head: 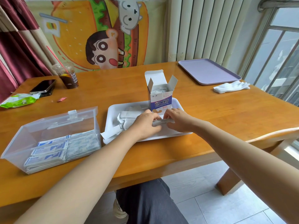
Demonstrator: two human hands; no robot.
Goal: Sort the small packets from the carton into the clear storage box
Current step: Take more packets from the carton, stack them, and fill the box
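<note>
Both hands are close together over the white tray (113,110). The left hand (145,125) and right hand (178,120) each pinch one end of a thin stack (163,122) of packets, low over the tray. The open carton (160,101) stands upright at twelve o'clock from them, close behind the fingers. The box (64,122), partly filled, sits at nine o'clock on the surface (226,110). I'd worry the stack fans apart if either pinch slackens during the carry, or that a knuckle tips the carton.

Carton (160,101) (flaps open) stands upright; clear storage box (40,131), leftward, holds stacked packets (64,147).
</note>
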